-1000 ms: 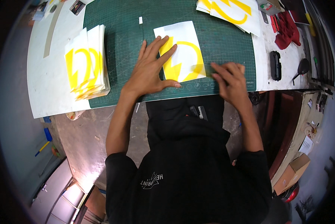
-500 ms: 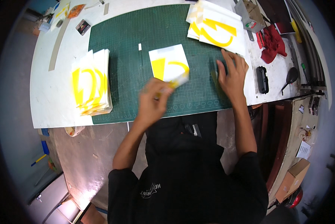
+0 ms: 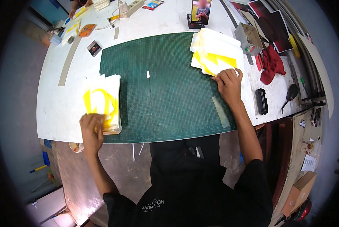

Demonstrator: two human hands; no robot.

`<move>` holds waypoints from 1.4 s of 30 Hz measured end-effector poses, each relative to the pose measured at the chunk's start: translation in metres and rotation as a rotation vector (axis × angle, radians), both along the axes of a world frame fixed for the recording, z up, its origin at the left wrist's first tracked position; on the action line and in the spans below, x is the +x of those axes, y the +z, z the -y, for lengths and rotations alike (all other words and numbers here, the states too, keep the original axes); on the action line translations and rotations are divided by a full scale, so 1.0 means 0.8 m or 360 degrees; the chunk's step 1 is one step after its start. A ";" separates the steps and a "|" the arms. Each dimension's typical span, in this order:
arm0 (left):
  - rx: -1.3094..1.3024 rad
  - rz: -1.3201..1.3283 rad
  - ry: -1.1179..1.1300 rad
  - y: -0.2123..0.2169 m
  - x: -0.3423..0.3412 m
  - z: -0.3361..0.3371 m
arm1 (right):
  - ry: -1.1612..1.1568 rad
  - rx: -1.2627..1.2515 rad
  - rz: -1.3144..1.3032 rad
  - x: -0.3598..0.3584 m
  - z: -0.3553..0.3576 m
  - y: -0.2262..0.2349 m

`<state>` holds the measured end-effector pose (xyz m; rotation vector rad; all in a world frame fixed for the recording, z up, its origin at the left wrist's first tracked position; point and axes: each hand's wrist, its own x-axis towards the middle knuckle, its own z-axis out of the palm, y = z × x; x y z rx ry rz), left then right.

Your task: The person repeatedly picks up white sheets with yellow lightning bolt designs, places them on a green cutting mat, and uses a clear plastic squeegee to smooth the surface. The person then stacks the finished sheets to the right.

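At the left edge of the green cutting mat (image 3: 173, 102) lies a pile of white sheets with yellow print (image 3: 114, 94). My left hand (image 3: 90, 130) is at the pile's near left corner, fingers closed on a printed sheet (image 3: 97, 100) lying on top. A second, fanned-out pile of similar sheets (image 3: 216, 47) rests across the mat's far right corner. My right hand (image 3: 230, 85) reaches its near edge, thumb and fingers pinching the corner of a sheet there. A small white slip (image 3: 148, 74) lies mid-mat.
On the right are a grey metal box (image 3: 249, 39), a red cloth (image 3: 272, 64), a black case (image 3: 261, 101) and a black spoon-shaped tool (image 3: 290, 94). A phone on a stand (image 3: 200, 13) and a power strip (image 3: 131, 8) stand farther back. Another person's hand (image 3: 74, 12) shows far left.
My left hand has carried a printed sheet from mid-mat to the left pile. My right hand has closed at the near edge of the right pile. The view has tilted up.
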<state>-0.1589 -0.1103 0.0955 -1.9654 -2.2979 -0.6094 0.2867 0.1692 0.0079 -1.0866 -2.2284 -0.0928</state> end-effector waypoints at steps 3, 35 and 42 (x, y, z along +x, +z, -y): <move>0.0090 -0.0113 -0.0044 -0.003 0.015 0.009 | 0.0021 0.0000 -0.0167 -0.001 0.009 0.008; 0.0008 0.2322 -0.0007 -0.133 0.182 -0.072 | 0.0262 -0.1678 -0.1609 0.000 0.160 0.023; 0.0365 0.2175 -0.0025 -0.123 0.195 -0.091 | 0.0687 -0.2450 -0.1459 -0.014 0.145 0.023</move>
